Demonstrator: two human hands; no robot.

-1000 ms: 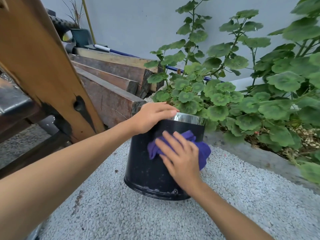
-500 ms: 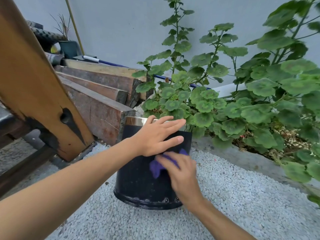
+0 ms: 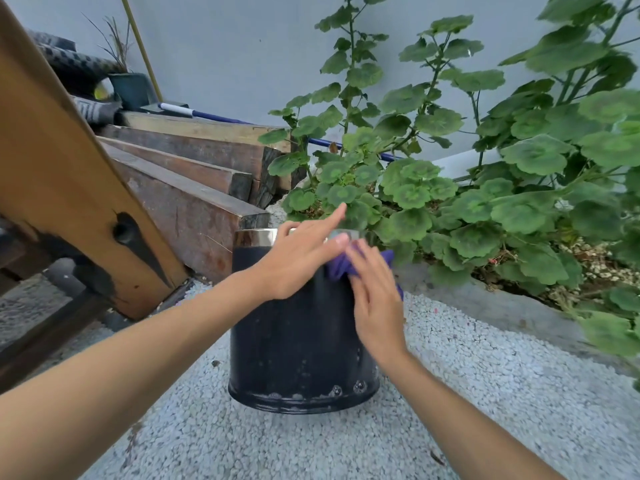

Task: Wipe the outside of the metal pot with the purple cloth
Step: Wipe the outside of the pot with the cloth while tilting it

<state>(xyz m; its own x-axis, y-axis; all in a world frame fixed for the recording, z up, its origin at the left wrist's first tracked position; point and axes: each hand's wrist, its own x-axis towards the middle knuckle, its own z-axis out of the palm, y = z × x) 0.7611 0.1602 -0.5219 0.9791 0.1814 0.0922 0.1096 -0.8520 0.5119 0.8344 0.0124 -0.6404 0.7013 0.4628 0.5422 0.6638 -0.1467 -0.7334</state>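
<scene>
A dark metal pot (image 3: 294, 341) stands upside down on grey gravel, with a shiny steel band at its top. My left hand (image 3: 298, 258) lies flat on the pot's upper edge, fingers spread and stretched toward the plants. My right hand (image 3: 375, 299) presses the purple cloth (image 3: 341, 266) against the pot's upper right side. Most of the cloth is hidden under my fingers; a corner of it sticks out to the right.
Thick wooden beams (image 3: 187, 202) are stacked just behind and left of the pot. A slanted wooden board (image 3: 59, 188) leans at the far left. Leafy green plants (image 3: 485, 188) grow in a bed right behind the pot, edged by a concrete kerb (image 3: 485, 303).
My right hand has slid the cloth up the pot's side toward the rim. My left hand has shifted on the pot's top, its fingers now stretched out. The view has moved.
</scene>
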